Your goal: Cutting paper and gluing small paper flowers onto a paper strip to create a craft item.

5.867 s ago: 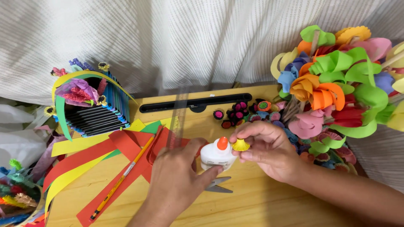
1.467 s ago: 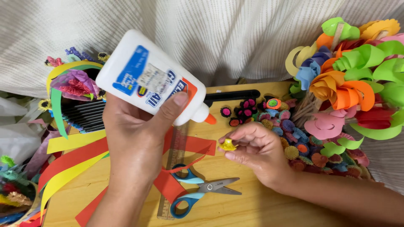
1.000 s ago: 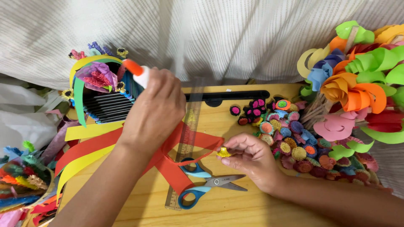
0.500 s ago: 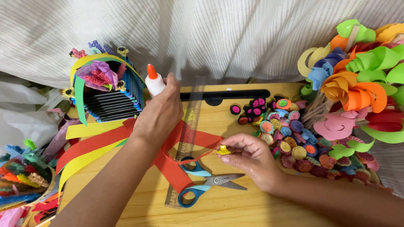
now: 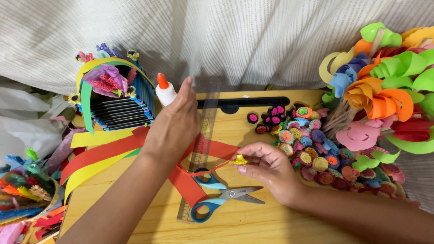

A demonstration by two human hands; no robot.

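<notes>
My left hand (image 5: 174, 124) is wrapped around a white glue bottle (image 5: 164, 91) with an orange cap, standing upright at the back of the wooden table (image 5: 253, 221). My right hand (image 5: 266, 167) pinches a small yellow paper piece (image 5: 239, 159) between thumb and fingers, just above a red paper strip (image 5: 212, 151). Blue-handled scissors (image 5: 221, 195) lie shut below that hand, beside a clear ruler (image 5: 201, 149).
Several small rolled paper flower centres (image 5: 300, 142) lie in a pile at the right, next to big paper flowers (image 5: 384, 90). A paper craft holder (image 5: 117, 99) stands at the back left; red and yellow strips (image 5: 97, 156) spread beneath it. A black bar (image 5: 244, 103) lies behind.
My left hand has carried the glue bottle from up in the air over to the back of the table and stood it upright. My right hand keeps the yellow piece nearly still.
</notes>
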